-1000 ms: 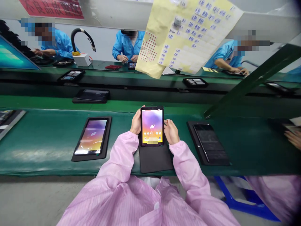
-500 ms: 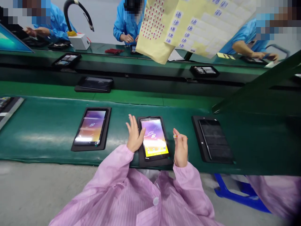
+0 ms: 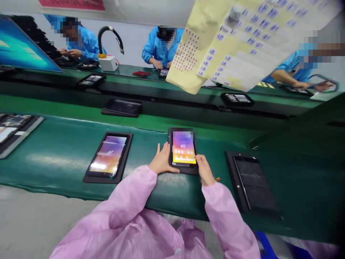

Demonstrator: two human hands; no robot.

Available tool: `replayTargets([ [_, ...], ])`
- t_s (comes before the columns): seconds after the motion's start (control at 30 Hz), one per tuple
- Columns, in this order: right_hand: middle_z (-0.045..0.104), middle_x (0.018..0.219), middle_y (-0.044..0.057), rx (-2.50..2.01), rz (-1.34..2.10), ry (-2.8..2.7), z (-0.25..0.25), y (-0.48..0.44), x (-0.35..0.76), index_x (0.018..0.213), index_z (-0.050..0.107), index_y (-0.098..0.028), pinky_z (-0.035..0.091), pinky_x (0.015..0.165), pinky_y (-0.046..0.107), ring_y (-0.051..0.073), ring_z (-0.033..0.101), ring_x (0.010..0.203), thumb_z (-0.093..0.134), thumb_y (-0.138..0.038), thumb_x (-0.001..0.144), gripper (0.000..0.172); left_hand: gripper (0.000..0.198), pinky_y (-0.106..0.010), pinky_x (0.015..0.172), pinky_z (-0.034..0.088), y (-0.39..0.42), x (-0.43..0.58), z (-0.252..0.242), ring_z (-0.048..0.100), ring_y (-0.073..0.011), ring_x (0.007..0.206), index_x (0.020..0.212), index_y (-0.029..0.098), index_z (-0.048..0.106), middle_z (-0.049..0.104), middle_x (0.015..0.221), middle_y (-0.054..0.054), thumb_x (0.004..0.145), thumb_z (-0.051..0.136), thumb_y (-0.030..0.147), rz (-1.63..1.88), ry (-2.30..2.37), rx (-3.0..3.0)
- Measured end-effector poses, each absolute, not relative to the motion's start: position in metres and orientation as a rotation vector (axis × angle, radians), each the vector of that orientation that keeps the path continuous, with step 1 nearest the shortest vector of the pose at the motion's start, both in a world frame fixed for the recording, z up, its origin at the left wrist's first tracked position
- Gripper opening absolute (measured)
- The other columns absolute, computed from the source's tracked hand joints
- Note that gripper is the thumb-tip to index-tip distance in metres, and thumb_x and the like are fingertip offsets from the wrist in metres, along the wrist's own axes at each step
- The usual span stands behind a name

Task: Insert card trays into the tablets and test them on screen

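A lit tablet (image 3: 184, 147) lies in a black tray (image 3: 185, 169) on the green belt (image 3: 54, 154) straight in front of me. My left hand (image 3: 163, 163) rests open, its fingers spread flat on the belt against the tray's left edge and its thumb along the near edge. My right hand (image 3: 204, 169) is curled at the tray's near right corner, thumb tip on the tablet's corner. A small orange-tipped piece (image 3: 217, 178) sticks out at the right hand's outer side.
A second lit tablet in a tray (image 3: 109, 157) lies to the left and a dark one (image 3: 253, 183) to the right. A yellow label sheet (image 3: 242, 43) hangs overhead. More trays (image 3: 122, 107) sit on the far belt, where people in blue coats (image 3: 161, 46) work.
The tablet and its tray have moved away from me on the belt. Both hands followed it and now rest at the tray's near corners. My view has swung slightly left.
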State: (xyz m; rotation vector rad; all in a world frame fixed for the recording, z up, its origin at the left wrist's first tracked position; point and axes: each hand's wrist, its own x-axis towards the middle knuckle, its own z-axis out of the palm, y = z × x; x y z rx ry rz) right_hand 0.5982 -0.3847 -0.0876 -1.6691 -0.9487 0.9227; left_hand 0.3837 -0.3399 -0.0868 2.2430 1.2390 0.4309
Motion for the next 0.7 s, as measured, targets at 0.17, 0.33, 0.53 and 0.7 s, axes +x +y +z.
replayTargets([
  [0.17, 0.065, 0.1, 0.005, -1.729, 0.771, -0.88, -0.074, -0.254, 0.62, 0.103, 0.062, -0.013, 0.053, 0.083, 0.037, 0.016, 0.063, 0.089, 0.057, -0.039, 0.093, 0.028, 0.126, -0.054, 0.118, -0.008, -0.214, 0.423, -0.066, 0.018, -0.0433, 0.145, 0.135, 0.0, 0.042, 0.03, 0.148, -0.035, 0.032, 0.087, 0.057, 0.691, 1.179, 1.929],
  [0.33, 0.061, 0.117, 0.008, -1.729, 0.529, -0.777, -0.055, -0.195, 0.621, 0.115, 0.059, -0.016, 0.052, 0.089, 0.042, 0.02, 0.061, 0.102, 0.056, -0.038, 0.093, 0.031, 0.092, -0.051, 0.121, -0.002, -0.171, 0.468, -0.053, 0.03, -0.0423, 0.141, 0.125, 0.009, 0.055, 0.046, 0.141, -0.028, 0.053, 0.079, 0.061, 0.902, 1.28, 1.776],
  [0.53, 0.059, 0.121, 0.009, -1.632, 0.495, -0.819, -0.055, -0.178, 0.583, 0.117, 0.058, -0.016, 0.047, 0.096, 0.046, 0.022, 0.057, 0.111, 0.055, -0.038, 0.094, 0.032, 0.069, -0.05, 0.114, 0.028, -0.146, 0.436, -0.031, 0.049, -0.0395, 0.129, 0.12, 0.013, 0.06, 0.059, 0.129, -0.024, 0.065, 0.074, 0.053, 1.071, 1.604, 1.58],
  [0.7, 0.061, 0.114, 0.008, -1.457, 0.78, -0.993, -0.082, -0.175, 0.528, 0.115, 0.058, -0.015, 0.052, 0.088, 0.042, 0.019, 0.061, 0.101, 0.056, -0.039, 0.093, 0.033, 0.055, -0.051, 0.114, 0.017, -0.123, 0.286, 0.0, 0.032, -0.0387, 0.139, 0.133, -0.003, 0.04, 0.036, 0.142, -0.034, 0.089, 0.049, 0.029, 1.276, 2.144, 1.214],
])
